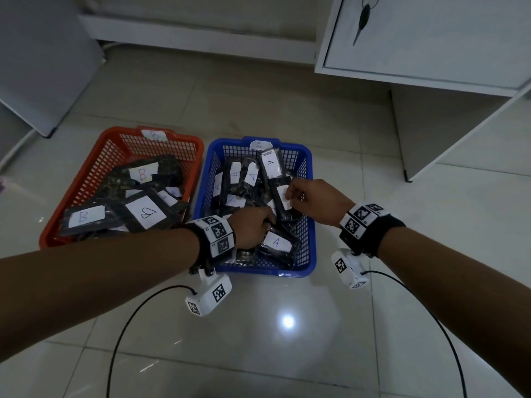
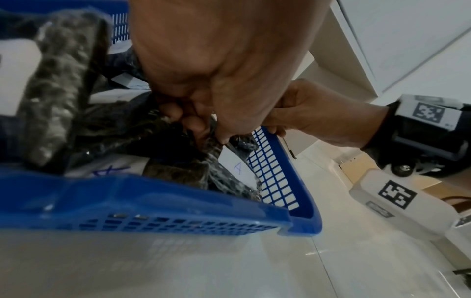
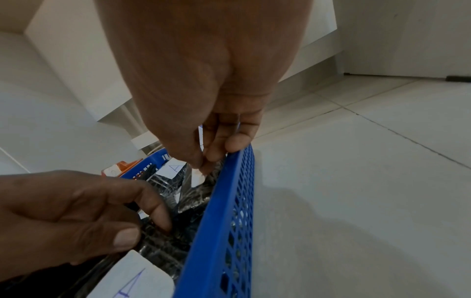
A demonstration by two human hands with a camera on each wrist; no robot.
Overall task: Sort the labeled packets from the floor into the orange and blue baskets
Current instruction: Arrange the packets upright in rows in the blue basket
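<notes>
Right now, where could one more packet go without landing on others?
Bare floor lies in front of both baskets. The orange basket shows open mesh along its back wall. The blue basket is crowded, both hands inside.

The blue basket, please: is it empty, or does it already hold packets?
It holds packets. The blue basket contains many dark packets with white A labels; both hands reach into it.

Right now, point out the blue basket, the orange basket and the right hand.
blue basket (image 1: 312,225): head view, right rim.
orange basket (image 1: 94,156): head view, left wall.
right hand (image 1: 311,201): head view, back of the hand.
</notes>
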